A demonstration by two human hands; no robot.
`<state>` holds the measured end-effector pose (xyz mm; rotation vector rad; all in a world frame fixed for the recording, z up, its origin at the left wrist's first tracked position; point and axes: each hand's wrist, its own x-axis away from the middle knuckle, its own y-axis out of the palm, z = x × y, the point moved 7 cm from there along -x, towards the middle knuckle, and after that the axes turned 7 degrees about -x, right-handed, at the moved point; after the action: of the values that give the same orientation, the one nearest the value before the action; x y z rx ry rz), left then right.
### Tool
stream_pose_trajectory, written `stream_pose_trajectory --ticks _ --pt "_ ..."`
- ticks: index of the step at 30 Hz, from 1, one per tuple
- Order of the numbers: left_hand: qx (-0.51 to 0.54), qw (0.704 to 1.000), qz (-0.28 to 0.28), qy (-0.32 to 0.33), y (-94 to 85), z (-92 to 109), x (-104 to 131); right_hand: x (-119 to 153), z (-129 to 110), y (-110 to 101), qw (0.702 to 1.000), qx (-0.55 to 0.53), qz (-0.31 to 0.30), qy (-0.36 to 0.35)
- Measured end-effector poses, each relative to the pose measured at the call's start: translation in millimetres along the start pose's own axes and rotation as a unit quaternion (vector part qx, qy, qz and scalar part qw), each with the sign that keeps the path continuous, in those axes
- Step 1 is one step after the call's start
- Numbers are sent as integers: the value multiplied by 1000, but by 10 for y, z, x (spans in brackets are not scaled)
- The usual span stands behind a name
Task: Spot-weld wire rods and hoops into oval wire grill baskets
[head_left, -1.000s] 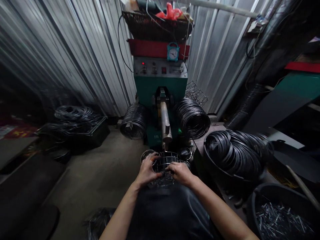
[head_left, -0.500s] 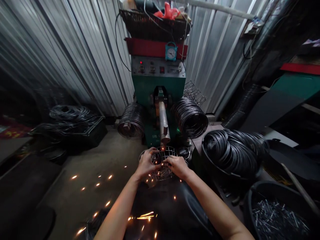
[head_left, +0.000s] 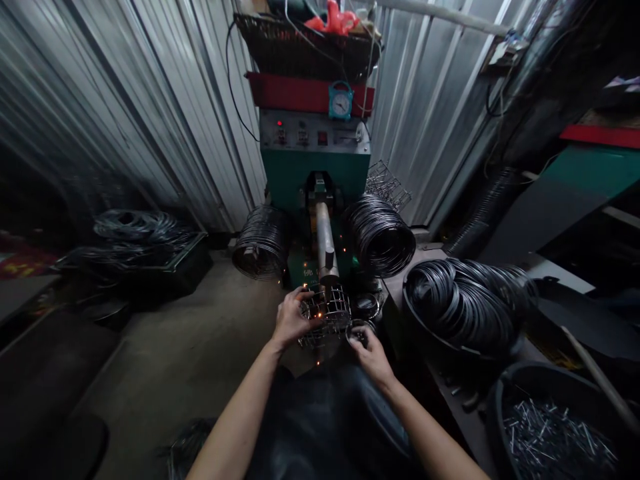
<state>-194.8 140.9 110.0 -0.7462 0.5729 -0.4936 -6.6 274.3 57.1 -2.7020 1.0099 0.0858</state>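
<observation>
A small cage-like wire basket sits under the tip of the welding machine's metal arm. My left hand grips the basket's left side, thumb in front and fingers over the top. To the basket's right, my right hand is apart from it, fingers curled together at a small round dish. What the fingertips pinch there, if anything, is too small to make out. A few orange sparks glow about the basket and the left hand.
Wire-ring coils hang left and right of the green machine. Rings fill a tub at right; cut wire pieces lie in a black bucket. More wire is heaped in a crate at left.
My right hand has left the basket and moved right and down to the small dish. The left hand keeps hold of the basket, now turned. The spray of sparks has mostly died away.
</observation>
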Motion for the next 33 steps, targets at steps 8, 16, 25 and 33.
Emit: stream_pose_trajectory --ticks 8,16,25,33 --pt "71 996 -31 -37 126 -144 -70 771 961 -291 992 -43 87 78" --pt "64 996 6 -55 143 -201 -195 622 1185 -415 877 -345 183 281" --pt "44 998 -10 -53 44 -123 -202 684 1180 -319 802 -437 196 358" --pt "71 997 -20 -12 60 -304 -136 628 922 -375 854 -401 142 299"
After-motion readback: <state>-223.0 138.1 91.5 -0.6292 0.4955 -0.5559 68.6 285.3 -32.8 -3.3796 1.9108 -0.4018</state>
